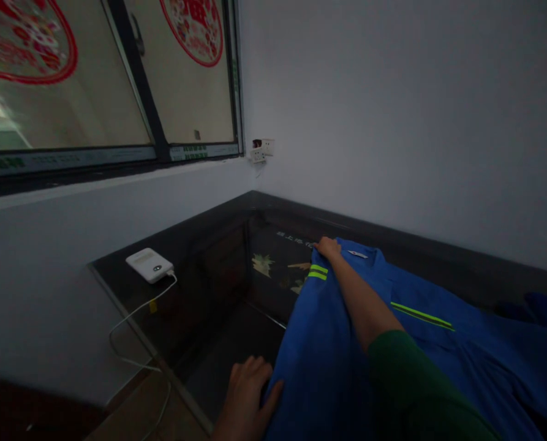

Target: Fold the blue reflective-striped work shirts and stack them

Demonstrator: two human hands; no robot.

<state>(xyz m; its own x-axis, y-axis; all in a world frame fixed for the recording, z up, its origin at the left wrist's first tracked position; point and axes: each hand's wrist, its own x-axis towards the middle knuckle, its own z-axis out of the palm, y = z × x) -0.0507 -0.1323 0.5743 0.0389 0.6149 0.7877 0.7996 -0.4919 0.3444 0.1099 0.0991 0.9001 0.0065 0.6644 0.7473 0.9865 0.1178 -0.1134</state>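
Note:
A blue work jacket (337, 331) with yellow-green stripes lies spread on a glossy dark tabletop (218, 343). Its collar, with a white label (358, 254), points toward the far side. My right hand (328, 247), at the end of a green sleeve, is closed on the jacket's shoulder near the collar. Lower down, my left hand (250, 392) grips the cloth at the left edge of the jacket, blue fabric showing between thumb and fingers. The lower part of the jacket is partly hidden by my right arm.
At the table's left edge lies a white power bank (150, 264), its white cable (130, 315) hanging over the side. Behind are a grey-white wall (392, 122), wall sockets (261, 150) and a window (195, 104) with red round decorations. Dark blue cloth (546, 309) lies far right.

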